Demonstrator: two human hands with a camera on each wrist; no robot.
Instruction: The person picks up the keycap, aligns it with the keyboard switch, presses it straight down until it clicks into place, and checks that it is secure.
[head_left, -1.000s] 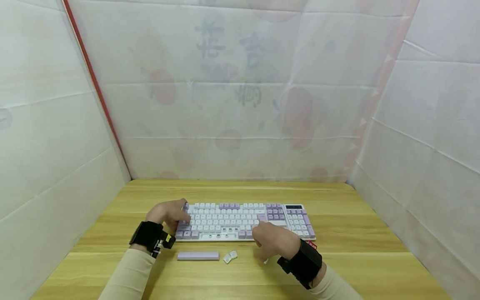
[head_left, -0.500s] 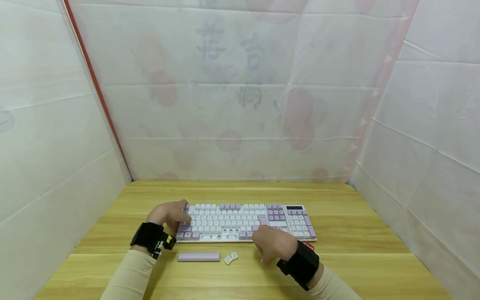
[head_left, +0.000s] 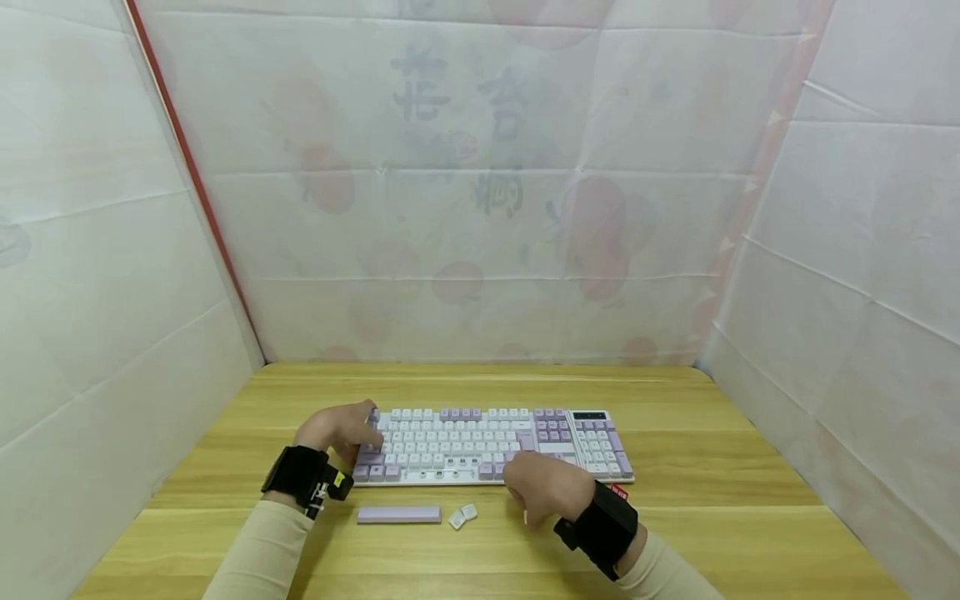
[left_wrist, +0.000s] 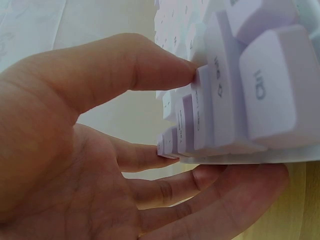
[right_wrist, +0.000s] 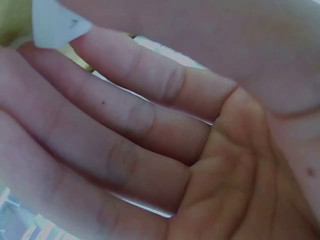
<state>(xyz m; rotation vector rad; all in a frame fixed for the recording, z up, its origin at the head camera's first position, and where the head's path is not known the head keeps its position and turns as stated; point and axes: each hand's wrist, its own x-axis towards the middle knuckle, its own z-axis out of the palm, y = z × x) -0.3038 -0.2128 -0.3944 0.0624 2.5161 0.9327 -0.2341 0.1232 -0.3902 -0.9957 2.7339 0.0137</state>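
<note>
My left hand (head_left: 337,427) grips the left end of a white and purple keyboard (head_left: 450,436). In the left wrist view its thumb (left_wrist: 165,70) lies against the keys near Caps Lock, and the other fingers run along the side edge. Low over the table before the keyboard's front edge, my right hand (head_left: 551,485) pinches a small white keycap (right_wrist: 55,25) between thumb and index finger; the fingers partly cover it. Bare switches (head_left: 462,461) show in the lower key rows. A long purple spacebar keycap (head_left: 399,515) and two white keycaps (head_left: 457,520) lie in front.
The keyboard rests on a wood-grain table (head_left: 675,550). A small red tag (head_left: 618,491) shows beside the right wrist at the keyboard's front edge. Pale hanging sheets (head_left: 480,308) enclose the table at the back and both sides.
The right hand has shifted only slightly at the keyboard's front edge, and the white piece at its fingertips has turned. The left hand stays in place on the keyboard.
</note>
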